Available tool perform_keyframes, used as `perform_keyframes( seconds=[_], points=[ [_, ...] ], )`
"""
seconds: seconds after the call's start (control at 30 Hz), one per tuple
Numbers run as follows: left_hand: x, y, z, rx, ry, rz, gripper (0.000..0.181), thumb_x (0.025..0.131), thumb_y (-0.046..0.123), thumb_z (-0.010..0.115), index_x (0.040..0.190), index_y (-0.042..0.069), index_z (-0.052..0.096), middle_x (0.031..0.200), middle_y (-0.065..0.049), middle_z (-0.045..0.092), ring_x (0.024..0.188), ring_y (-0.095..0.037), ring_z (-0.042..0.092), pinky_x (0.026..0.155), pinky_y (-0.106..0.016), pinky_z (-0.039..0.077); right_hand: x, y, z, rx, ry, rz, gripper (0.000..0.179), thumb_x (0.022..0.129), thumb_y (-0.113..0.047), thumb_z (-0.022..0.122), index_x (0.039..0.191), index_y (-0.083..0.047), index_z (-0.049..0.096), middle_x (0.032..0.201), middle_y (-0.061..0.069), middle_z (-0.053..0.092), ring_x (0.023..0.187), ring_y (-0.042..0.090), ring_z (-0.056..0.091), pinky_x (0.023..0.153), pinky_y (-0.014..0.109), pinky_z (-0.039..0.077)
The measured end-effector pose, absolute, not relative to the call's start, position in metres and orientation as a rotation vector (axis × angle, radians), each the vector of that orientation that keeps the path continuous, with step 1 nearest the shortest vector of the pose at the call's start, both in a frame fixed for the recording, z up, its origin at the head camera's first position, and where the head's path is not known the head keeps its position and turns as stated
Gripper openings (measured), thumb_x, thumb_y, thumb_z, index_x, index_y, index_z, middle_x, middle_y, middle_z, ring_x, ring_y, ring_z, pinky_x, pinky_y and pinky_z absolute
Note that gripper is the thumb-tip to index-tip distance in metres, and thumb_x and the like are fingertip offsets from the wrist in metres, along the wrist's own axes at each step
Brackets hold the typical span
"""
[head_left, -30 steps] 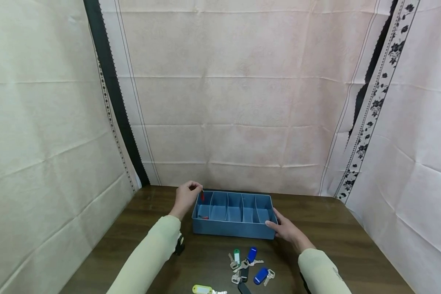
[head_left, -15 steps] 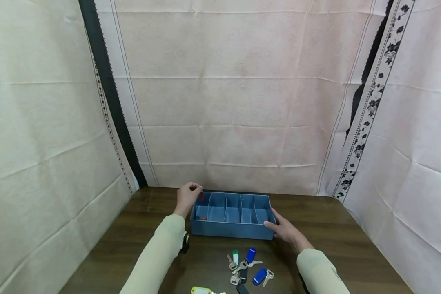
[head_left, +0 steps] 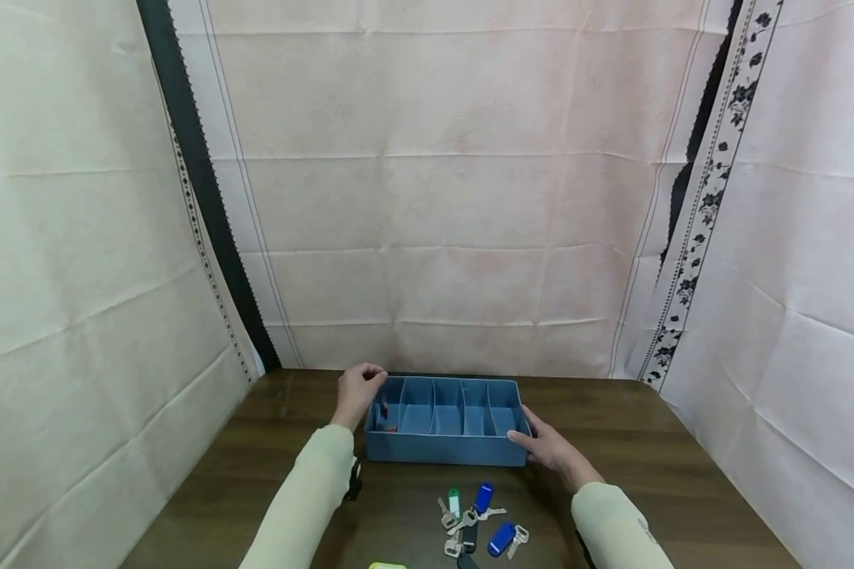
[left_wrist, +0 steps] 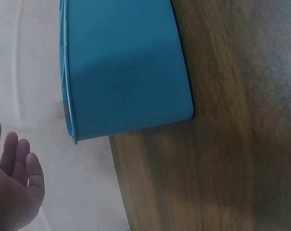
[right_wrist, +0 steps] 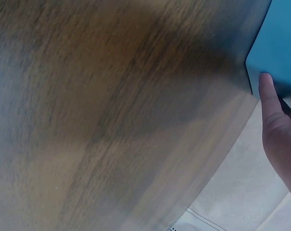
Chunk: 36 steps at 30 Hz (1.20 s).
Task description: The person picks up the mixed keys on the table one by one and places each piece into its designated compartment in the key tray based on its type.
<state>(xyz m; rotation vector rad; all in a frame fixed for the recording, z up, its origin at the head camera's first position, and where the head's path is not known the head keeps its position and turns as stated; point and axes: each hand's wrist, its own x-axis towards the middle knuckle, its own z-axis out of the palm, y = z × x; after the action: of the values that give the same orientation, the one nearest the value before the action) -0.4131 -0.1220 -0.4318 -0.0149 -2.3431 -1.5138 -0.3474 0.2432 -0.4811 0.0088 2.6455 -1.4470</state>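
A blue divided organizer box [head_left: 444,449] stands on the table, its several compartments facing up. My left hand [head_left: 358,393] is over its left end, fingers loosely bent and thumb near the index finger. Nothing shows between the fingers in the left wrist view, where the hand [left_wrist: 18,185] is partly cut off. Below the fingertips, apart from them, a dark red key tag [head_left: 383,408] is in the leftmost compartment. Another reddish piece [head_left: 391,429] lies lower there. My right hand [head_left: 553,450] grips the box's right end, thumb on the front wall and fingers round the side.
In front of the box lie a green key tag [head_left: 454,501], two blue key tags [head_left: 483,497] and black key fobs [head_left: 470,538] with silver keys. A yellow tag [head_left: 387,565] is cut off at the bottom edge. Pale cloth [head_left: 427,197] hangs behind the wooden table [head_left: 242,458].
The red key tag has left my left hand's fingertips and is now lower in the leftmost compartment. My right hand keeps its grip on the box. The head view has shifted slightly.
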Motion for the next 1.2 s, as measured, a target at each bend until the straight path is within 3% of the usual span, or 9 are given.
perform_keyframes(
  seconds=[0.47, 1.2],
  points=[
    [-0.405, -0.129, -0.423, -0.071, -2.349, -1.5, 0.021, 0.094, 0.02, 0.07, 0.109, 0.004, 0.072, 0.105, -0.01, 0.068, 0.096, -0.026, 0.06, 0.084, -0.041, 0.053, -0.35, 0.245, -0.476, -0.006, 2.654, -1.457, 0.093, 0.089, -0.057, 0.063, 0.16, -0.019, 0.016, 0.158, 0.029, 0.021, 0.136, 0.052, 0.036, 0.101, 0.058, 0.044],
    [-0.364, -0.128, -0.421, -0.36, -2.433, -1.431, 0.013, 0.091, 0.018, 0.074, 0.102, 0.011, 0.073, 0.098, -0.001, 0.068, 0.087, -0.019, 0.059, 0.077, -0.032, 0.054, -0.349, 0.242, -0.485, -0.006, 2.652, -1.475, 0.093, 0.089, -0.056, 0.063, 0.16, -0.017, 0.018, 0.156, 0.031, 0.025, 0.132, 0.053, 0.04, 0.098, 0.058, 0.046]
  ],
)
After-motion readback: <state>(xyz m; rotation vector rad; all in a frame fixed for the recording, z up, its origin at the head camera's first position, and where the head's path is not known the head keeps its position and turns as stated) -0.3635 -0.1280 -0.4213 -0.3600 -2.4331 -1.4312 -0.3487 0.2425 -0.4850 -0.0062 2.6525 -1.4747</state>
